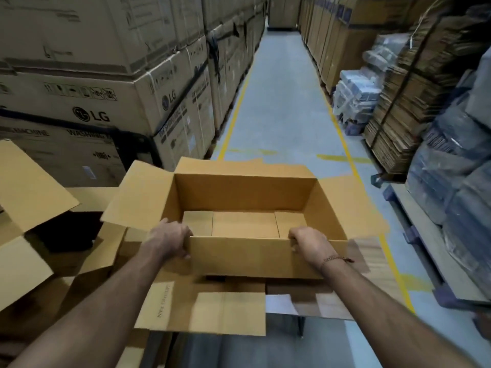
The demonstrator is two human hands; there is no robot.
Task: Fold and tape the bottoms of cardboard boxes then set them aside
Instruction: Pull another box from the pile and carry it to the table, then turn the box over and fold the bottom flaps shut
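Note:
An open brown cardboard box [244,192] is held upright in front of me, its top flaps spread outward and its folded bottom flaps visible inside. My left hand [170,240] grips the near wall at its left corner, fingers curled over the rim. My right hand [309,244] grips the same near wall toward its right end. A thread bracelet sits on the right wrist. The box hangs above a flat cardboard piece [210,309] lying below it.
Other open boxes [32,197] stand at my left. Large stacked appliance cartons [111,83] line the left side of the aisle. Bundled flat cardboard [403,110] and wrapped goods [457,181] stand on pallets at right. A grey floor aisle [281,102] with yellow lines runs ahead.

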